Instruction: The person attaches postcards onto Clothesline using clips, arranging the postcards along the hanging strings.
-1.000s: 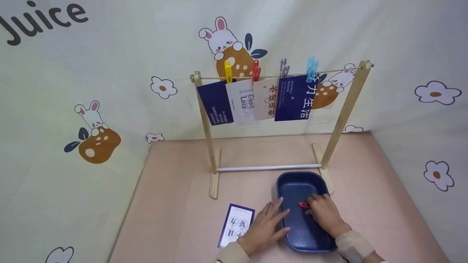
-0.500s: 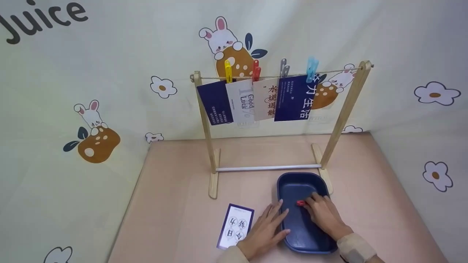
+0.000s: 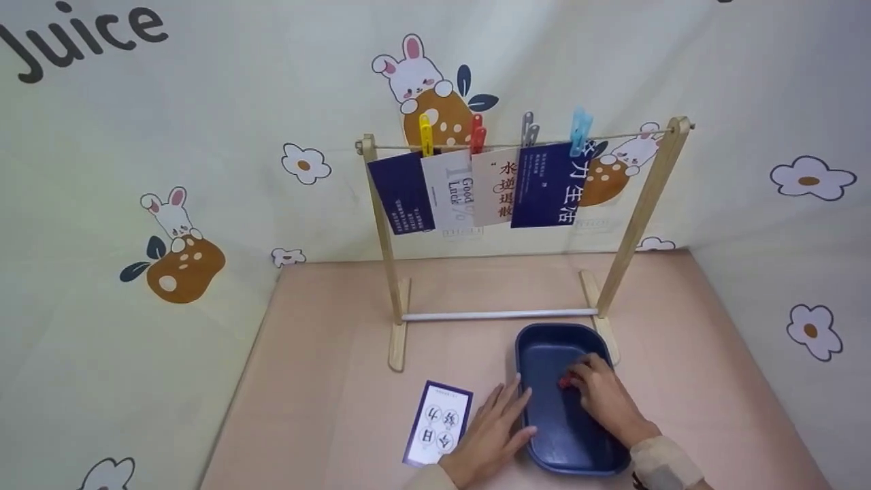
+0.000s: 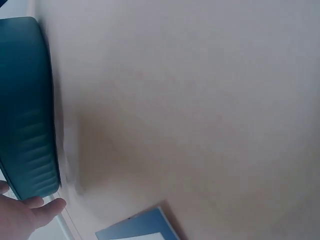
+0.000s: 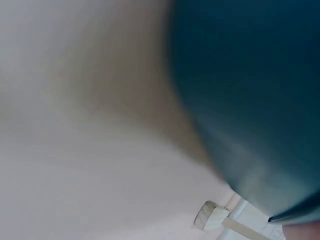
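Observation:
Over the dark blue tray, my right hand pinches a small red clothespin between thumb and fingers; the fingers cover part of it. My left hand lies along the tray's left side, fingers spread and fairly straight, fingertips at the rim. The left wrist view shows the fingers by the tray wall. Left of that hand, a card with a purple border and printed characters lies flat on the table. The right wrist view is mostly filled by the tray's outer wall.
Behind the tray stands a wooden rack with a string across its top. Several cards hang there, including a dark blue card, under a yellow clothespin, a red one, a grey pair and a light blue clothespin. A printed backdrop surrounds the table.
The red clothespin has turned within my right fingers and now shows less of itself. The left hand stays by the tray's rim, shifted slightly left, uncovering more of the flat card.

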Demonstrator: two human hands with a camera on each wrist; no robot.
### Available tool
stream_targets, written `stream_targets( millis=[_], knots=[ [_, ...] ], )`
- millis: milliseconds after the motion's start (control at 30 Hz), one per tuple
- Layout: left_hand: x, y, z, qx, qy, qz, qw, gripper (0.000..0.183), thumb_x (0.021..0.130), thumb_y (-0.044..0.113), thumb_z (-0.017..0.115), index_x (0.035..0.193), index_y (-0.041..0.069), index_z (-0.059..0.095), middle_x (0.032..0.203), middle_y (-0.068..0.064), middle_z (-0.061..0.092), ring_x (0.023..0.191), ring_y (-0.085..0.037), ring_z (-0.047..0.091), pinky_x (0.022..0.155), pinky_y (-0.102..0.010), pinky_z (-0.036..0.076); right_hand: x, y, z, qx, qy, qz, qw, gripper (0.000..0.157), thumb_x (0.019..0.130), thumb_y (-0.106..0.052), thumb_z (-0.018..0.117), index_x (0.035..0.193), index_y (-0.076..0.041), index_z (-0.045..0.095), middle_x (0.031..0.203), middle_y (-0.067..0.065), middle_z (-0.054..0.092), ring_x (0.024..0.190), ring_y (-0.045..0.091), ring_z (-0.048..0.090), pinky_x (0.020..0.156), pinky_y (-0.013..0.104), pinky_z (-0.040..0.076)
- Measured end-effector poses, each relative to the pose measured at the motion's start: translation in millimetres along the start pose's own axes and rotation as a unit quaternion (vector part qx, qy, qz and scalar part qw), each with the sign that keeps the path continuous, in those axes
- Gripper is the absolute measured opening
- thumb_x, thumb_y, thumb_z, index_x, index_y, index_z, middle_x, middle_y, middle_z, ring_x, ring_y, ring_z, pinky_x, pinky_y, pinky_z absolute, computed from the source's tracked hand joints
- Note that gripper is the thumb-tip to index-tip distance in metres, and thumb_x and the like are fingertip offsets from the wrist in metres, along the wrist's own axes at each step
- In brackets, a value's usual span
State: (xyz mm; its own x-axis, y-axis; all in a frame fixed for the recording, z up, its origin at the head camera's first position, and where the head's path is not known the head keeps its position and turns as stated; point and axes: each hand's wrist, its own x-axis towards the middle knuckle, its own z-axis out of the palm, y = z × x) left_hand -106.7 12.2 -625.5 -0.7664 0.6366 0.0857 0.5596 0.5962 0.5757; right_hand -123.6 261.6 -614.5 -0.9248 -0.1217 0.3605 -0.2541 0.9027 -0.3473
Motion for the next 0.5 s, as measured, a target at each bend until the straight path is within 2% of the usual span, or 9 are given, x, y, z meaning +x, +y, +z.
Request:
stream_targets(
  millis=[167, 300, 400, 500],
  knots=[
    [-2.5, -3.2, -0.5, 0.016, 0.027, 0.006, 0.9995, 0.063, 0.106, 0.052, 0.034, 0.157, 0.015, 0.032, 0.166, -0.010, 0.025, 0.146, -0.041, 0.037, 0.114, -0.055, 0.039, 4, -8, -5.7, 0.062, 0.005, 0.064, 0.996, 0.030, 0.076, 0.006, 0.081, 0.104, 0.001, 0.071, 0.097, 0.011, 0.066, 0.088, 0.022, 0.066, 0.077, 0.042, 0.058],
    [-5.7, -7.4, -3.2, 0.033, 0.051, 0.000, 0.9982, 0.064, 0.107, 0.050, 0.034, 0.155, 0.009, 0.035, 0.164, -0.014, 0.029, 0.146, -0.038, 0.037, 0.116, -0.052, 0.038, 5, -15, -6.3, 0.074, 0.030, 0.068, 0.994, 0.027, 0.073, 0.008, 0.082, 0.095, -0.003, 0.071, 0.093, 0.008, 0.066, 0.086, 0.023, 0.069, 0.076, 0.043, 0.058],
    [-10.1, -11.3, -7.0, 0.019, 0.052, -0.031, 0.9980, 0.063, 0.106, 0.050, 0.035, 0.155, 0.009, 0.036, 0.164, -0.013, 0.030, 0.146, -0.038, 0.037, 0.115, -0.055, 0.037, 6, -21, -7.1, 0.081, 0.049, 0.062, 0.994, 0.032, 0.070, 0.012, 0.081, 0.095, -0.003, 0.069, 0.091, 0.007, 0.065, 0.082, 0.021, 0.068, 0.072, 0.038, 0.059],
    [-15.7, -17.0, -12.0, 0.018, 0.059, -0.060, 0.9962, 0.058, 0.106, 0.046, 0.042, 0.153, 0.011, 0.040, 0.161, -0.013, 0.035, 0.144, -0.037, 0.041, 0.114, -0.055, 0.038, 6, -27, -9.0, 0.094, 0.061, 0.057, 0.992, 0.037, 0.069, 0.013, 0.082, 0.100, -0.001, 0.069, 0.090, 0.006, 0.067, 0.080, 0.021, 0.068, 0.071, 0.036, 0.058]
  ],
)
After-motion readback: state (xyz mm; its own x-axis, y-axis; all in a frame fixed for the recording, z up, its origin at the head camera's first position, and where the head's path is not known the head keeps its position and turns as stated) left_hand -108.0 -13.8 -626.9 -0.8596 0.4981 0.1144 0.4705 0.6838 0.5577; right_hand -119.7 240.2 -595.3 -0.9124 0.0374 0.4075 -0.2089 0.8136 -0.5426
